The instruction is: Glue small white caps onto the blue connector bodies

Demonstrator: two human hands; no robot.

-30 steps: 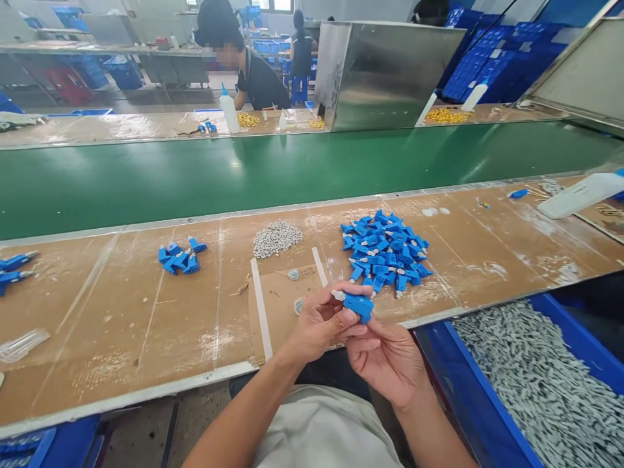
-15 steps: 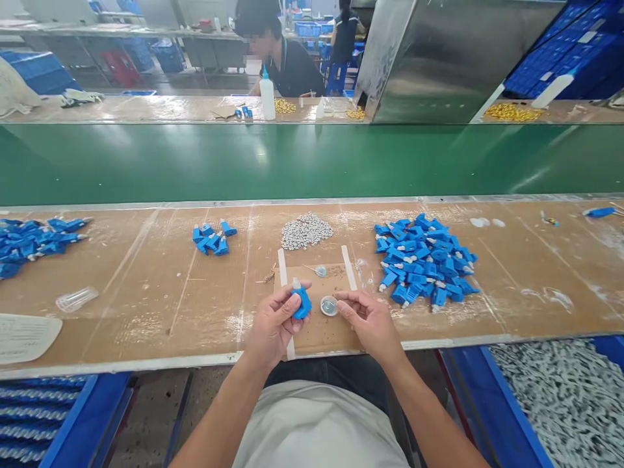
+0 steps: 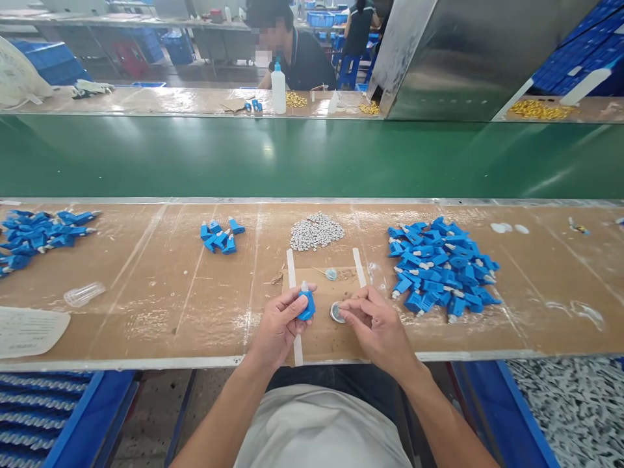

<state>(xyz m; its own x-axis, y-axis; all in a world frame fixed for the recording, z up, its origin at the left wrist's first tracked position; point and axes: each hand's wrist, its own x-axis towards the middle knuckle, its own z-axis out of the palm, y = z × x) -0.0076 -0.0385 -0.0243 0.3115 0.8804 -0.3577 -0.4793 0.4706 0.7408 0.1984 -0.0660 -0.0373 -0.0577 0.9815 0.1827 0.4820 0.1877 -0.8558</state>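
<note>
My left hand (image 3: 281, 326) pinches a blue plastic part (image 3: 307, 307) with a pale tip that points upward, held above a cardboard pad (image 3: 316, 338). Thumb and fingers of my right hand (image 3: 377, 325) come together over the right side of a small round dish (image 3: 335, 312). Whatever is between those fingertips, if anything, is too small to make out. Behind the dish lies a small light-blue blob (image 3: 331, 274) with a thin stick. Farther back is a heap of small grey pieces (image 3: 316, 232).
Blue parts form a large pile (image 3: 441, 266) at right, a small pile (image 3: 222, 236) and another pile (image 3: 41, 235) at left. A clear plastic cup (image 3: 84, 294) lies on its side. Beyond the green belt (image 3: 219, 159), a person (image 3: 312, 62) sits near a white bottle (image 3: 278, 91).
My right hand has moved from the dish's right edge to over the dish, its fingers closing together. My left hand still holds the blue part. The view has shifted slightly.
</note>
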